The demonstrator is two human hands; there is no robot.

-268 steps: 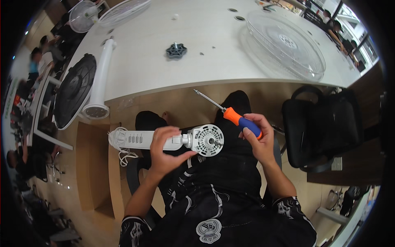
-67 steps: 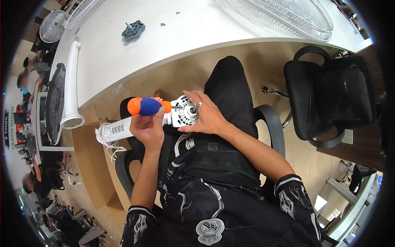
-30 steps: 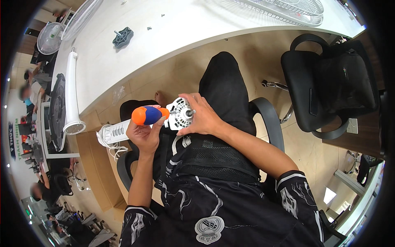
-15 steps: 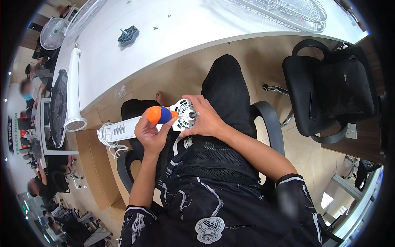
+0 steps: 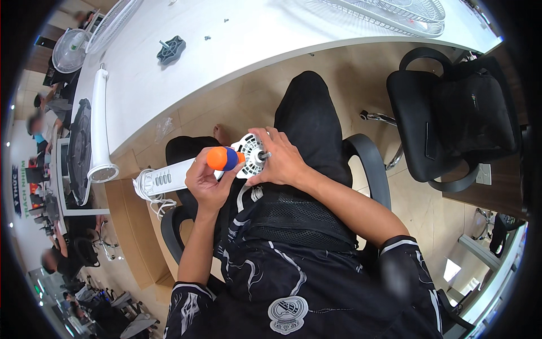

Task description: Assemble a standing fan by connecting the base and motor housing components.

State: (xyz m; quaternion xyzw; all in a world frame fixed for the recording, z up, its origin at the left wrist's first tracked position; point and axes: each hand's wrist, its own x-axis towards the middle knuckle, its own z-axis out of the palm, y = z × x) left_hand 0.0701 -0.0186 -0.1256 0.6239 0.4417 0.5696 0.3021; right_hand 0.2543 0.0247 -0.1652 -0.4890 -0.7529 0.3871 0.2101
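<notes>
Pinching with left fingers (image 5: 196, 168) an orange-and-blue screwdriver (image 5: 226, 159), turned more end-on than a second ago and so apparently meeting the work more squarely, while cupping with right fingers (image 5: 275, 142) the white fan motor housing (image 5: 250, 148) above the thighs (image 5: 310, 116), short of the tabletop (image 5: 271, 28).

Smooth plastic screwdriver handle (image 5: 223, 159), matt cardboard box (image 5: 132, 230)

We now hold the orange-and-blue screwdriver (image 5: 221, 159) in our left hand (image 5: 206, 183), though the earliest picture has it in our right hand (image 5: 284, 161), which has since moved onto the round white motor housing (image 5: 248, 146). Compared with a second ago, we see the handle turned more end-on, its blue part foreshortened, and the metal shaft is now hidden.
</notes>
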